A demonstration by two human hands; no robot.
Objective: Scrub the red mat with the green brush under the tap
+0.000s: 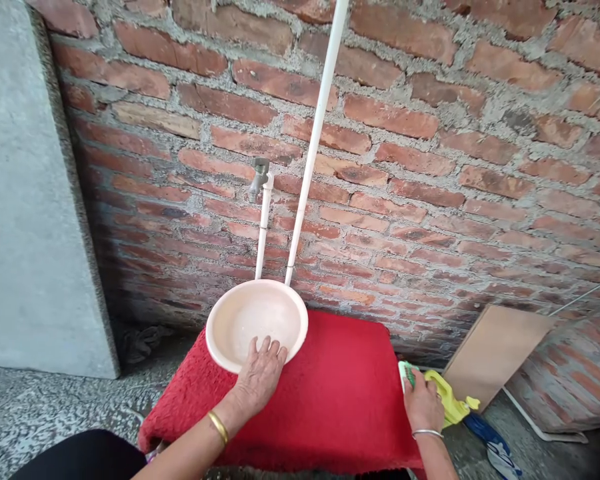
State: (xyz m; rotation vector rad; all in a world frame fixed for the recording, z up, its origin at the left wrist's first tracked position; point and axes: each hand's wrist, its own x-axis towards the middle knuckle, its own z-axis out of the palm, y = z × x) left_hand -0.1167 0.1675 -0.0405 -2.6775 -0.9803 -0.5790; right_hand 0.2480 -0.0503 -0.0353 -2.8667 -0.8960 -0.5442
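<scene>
At the back-left corner of the bench [353,367], a pale plastic basin [255,320] is sitting upright, and the left hand [261,377] is resting over its near rim. Those fingers are lying loosely spread, tips inside the bowl; whether they are gripping the rim, I cannot tell. By the right edge, the right hand [425,403] is holding what seems a small green-and-white packet [406,372], fingers closed around it and hiding much of it. Just beside that hand, a yellow bottle [450,403] is showing.

The basin is looking light and fairly stiff, its smooth wall probably turning slippery when wet; the rounded rim is offering the surest hold, ideally at opposite sides. The packet is seeming light too, suiting a grip around its middle.

Red, plush-looking cloth [310,427] is covering the bench, appearing shaggier toward the left edge. Behind the back edge, a rough brick wall [400,167] with lumpy grey mortar is rising. A dull tap [259,179] is topping a short white pipe [263,233], while beyond the right edge a flat brown board [497,353] is leaning.
</scene>
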